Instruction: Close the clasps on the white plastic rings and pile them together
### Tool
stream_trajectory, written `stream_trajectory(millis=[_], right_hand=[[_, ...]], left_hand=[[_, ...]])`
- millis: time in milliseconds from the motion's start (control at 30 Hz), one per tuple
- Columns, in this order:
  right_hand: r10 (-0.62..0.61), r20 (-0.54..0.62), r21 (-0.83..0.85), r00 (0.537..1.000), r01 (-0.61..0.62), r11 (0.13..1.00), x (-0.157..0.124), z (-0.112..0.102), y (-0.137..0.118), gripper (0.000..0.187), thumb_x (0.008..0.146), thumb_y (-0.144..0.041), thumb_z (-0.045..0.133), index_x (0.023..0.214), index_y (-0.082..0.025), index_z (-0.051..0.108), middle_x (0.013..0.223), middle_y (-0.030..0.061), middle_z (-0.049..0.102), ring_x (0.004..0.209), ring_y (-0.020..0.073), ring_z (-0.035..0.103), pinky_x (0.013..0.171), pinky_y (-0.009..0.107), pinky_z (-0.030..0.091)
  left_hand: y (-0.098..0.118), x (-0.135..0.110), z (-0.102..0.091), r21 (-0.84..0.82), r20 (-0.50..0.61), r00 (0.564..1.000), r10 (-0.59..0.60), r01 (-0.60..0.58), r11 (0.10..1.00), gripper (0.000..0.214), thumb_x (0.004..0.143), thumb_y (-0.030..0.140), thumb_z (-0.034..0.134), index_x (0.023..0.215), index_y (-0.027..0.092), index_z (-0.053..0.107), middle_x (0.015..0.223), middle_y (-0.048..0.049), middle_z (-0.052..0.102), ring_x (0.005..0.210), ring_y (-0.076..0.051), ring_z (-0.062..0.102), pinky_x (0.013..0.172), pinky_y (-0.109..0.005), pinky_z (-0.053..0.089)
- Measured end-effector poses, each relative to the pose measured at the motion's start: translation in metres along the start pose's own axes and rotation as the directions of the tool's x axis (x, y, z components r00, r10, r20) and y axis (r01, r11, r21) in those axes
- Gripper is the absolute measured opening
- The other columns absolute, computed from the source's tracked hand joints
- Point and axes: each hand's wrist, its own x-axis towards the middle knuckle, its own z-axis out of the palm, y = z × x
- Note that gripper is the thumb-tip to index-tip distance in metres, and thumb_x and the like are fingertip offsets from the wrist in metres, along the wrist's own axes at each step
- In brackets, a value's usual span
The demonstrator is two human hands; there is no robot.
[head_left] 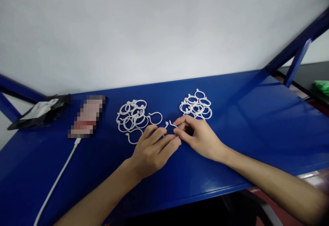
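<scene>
Both my hands meet over the blue table [257, 133], pinching one white plastic ring [170, 124] between them. My left hand [153, 149] grips its near side with fingers closed. My right hand [199, 135] pinches the other side between thumb and forefinger. The ring's open ends stick up between my fingertips. A loose pile of white rings [133, 116] lies just beyond my left hand. A tighter cluster of white rings [196, 105] lies just beyond my right hand.
A blurred flat object [86, 116] with a white cable [58, 181] lies at the left. A black packet with a white label [41, 113] sits at the far left edge. Blue frame struts [295, 53] rise at the right, a white wall behind.
</scene>
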Motion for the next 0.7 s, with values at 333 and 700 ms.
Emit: stream_trajectory(millis=[333, 700], right_hand=[[-0.171, 0.038, -0.012, 0.985, 0.171, 0.985, -0.004, -0.004, 0.000, 0.013, 0.097, -0.032, 0.059, 0.098, -0.021, 0.065, 0.085, 0.0013, 0.071, 0.073, 0.0130, 0.065, 0.061, 0.025, 0.050], [-0.470, 0.200, -0.106, 0.859, 0.496, 0.862, -0.003, -0.013, 0.001, 0.015, 0.102, -0.022, 0.050, 0.104, -0.020, 0.065, 0.096, 0.0059, 0.072, 0.088, 0.0167, 0.066, 0.079, 0.032, 0.055]], left_hand=[[-0.027, -0.003, -0.004, -0.347, 0.100, 0.885, -0.456, 0.460, 0.817, 0.015, 0.094, 0.036, 0.063, 0.094, 0.024, 0.070, 0.084, -0.0003, 0.072, 0.082, -0.015, 0.063, 0.075, -0.030, 0.052], [-0.024, -0.005, 0.001, -0.317, 0.136, 0.899, -0.417, 0.438, 0.841, 0.019, 0.095, 0.031, 0.062, 0.079, 0.023, 0.067, 0.073, 0.0017, 0.070, 0.079, -0.017, 0.058, 0.077, -0.033, 0.048]])
